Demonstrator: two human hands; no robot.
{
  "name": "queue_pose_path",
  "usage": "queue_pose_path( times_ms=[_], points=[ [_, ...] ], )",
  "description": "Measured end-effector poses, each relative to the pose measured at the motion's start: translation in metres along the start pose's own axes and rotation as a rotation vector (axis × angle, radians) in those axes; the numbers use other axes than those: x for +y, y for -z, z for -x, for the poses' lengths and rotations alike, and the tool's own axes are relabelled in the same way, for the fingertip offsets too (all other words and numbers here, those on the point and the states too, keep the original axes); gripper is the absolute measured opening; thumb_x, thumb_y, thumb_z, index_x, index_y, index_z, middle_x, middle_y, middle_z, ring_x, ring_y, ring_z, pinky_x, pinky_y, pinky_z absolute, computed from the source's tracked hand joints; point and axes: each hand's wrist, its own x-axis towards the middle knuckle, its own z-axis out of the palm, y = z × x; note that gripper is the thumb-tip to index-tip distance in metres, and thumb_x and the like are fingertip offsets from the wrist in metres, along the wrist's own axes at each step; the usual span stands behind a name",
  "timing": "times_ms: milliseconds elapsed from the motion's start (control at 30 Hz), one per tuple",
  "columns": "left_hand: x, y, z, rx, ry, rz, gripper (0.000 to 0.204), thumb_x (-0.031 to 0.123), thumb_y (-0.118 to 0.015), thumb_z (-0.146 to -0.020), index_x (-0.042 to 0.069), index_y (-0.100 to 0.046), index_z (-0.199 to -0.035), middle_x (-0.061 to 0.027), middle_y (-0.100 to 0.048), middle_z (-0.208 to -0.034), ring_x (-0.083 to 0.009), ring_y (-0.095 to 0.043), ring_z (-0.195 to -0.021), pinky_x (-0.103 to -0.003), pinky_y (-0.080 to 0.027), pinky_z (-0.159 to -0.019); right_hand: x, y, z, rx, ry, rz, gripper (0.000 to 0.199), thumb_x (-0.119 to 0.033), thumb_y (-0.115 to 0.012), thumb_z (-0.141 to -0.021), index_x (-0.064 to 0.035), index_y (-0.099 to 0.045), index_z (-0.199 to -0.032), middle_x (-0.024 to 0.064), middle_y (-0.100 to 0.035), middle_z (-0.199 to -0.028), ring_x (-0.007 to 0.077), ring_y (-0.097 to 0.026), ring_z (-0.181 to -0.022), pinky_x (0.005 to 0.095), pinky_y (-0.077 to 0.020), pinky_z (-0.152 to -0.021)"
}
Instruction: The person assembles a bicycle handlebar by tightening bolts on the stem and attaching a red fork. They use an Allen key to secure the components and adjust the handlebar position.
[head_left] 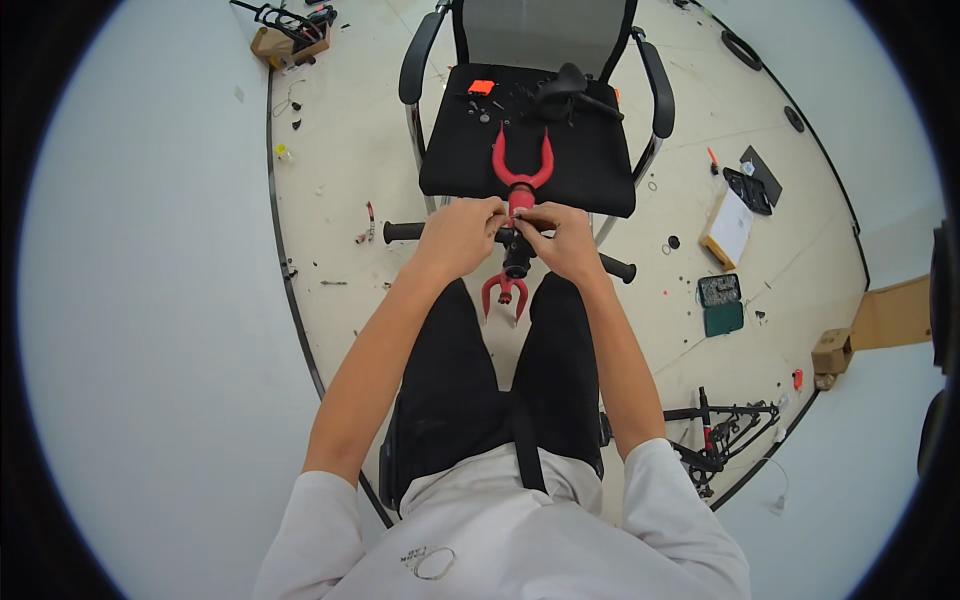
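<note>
Red bike fork (522,179) points to 12 o'clock, by the front of a black chair seat (458,155).

Its long line runs from 12 to 6, with two prongs at the top like a big U. It is bright red, with a dark ring where the prongs meet the neck. The left hand (462,236) and right hand (562,240) come in from 8 and 4 o'clock; their fingers are bent and the tips come close together at the neck, but I can't tell what they pinch. Toward 6 o'clock are a black handlebar (404,231) and another red fork (488,297), its prongs pointing to 6.
</note>
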Motion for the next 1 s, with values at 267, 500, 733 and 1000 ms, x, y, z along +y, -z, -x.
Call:
queue_pose_path(
  times_ms=[267,500,733,1000],
  points=[
    [-0.003,-0.006,0.005,0.025,0.003,-0.004,0.014,0.018,-0.059,-0.096,0.006,-0.066,-0.095,-0.0144,-0.068,-0.078,-0.0376,-0.063,-0.072,-0.045,-0.048,-0.064,-0.01,0.008,-0.007,-0.12,-0.013,0.121,0.014,-0.001,-0.068,-0.085,0.0047,-0.072,-0.097,0.0174,-0.069,-0.083,0.0293,-0.069,-0.073,0.0346,-0.0548,-0.07],
    [0.004,-0.005,0.008,0.041,-0.004,0.021,0.015,0.019,-0.058,-0.096,0.006,-0.065,-0.093,-0.015,-0.068,-0.079,-0.0388,-0.064,-0.076,-0.047,-0.049,-0.066,-0.008,0.013,-0.012,-0.204,-0.027,0.227,0.016,0.001,-0.068,-0.087,0.0046,-0.072,-0.103,0.0157,-0.071,-0.086,0.0242,-0.072,-0.077,0.032,-0.0563,-0.073],
    [0.011,-0.005,-0.004,-0.056,0.044,0.004,0.014,0.014,-0.06,-0.094,0.002,-0.066,-0.098,-0.0191,-0.068,-0.082,-0.0405,-0.066,-0.081,-0.05,-0.051,-0.072,-0.008,0.015,-0.013,-0.223,-0.132,0.103,0.018,0.001,-0.067,-0.089,0.0044,-0.071,-0.106,0.0148,-0.074,-0.092,0.023,-0.074,-0.084,0.0315,-0.0569,-0.078],
    [0.042,-0.026,0.004,-0.043,0.209,-0.037,0.014,0.009,-0.058,-0.091,-0.004,-0.061,-0.098,-0.0272,-0.067,-0.091,-0.0453,-0.065,-0.09,-0.052,-0.051,-0.078,-0.015,0.01,-0.01,-0.164,-0.036,0.099,0.018,0.007,-0.064,-0.085,0.0045,-0.071,-0.101,0.0161,-0.073,-0.09,0.0257,-0.073,-0.082,0.0334,-0.0565,-0.077]
  ],
)
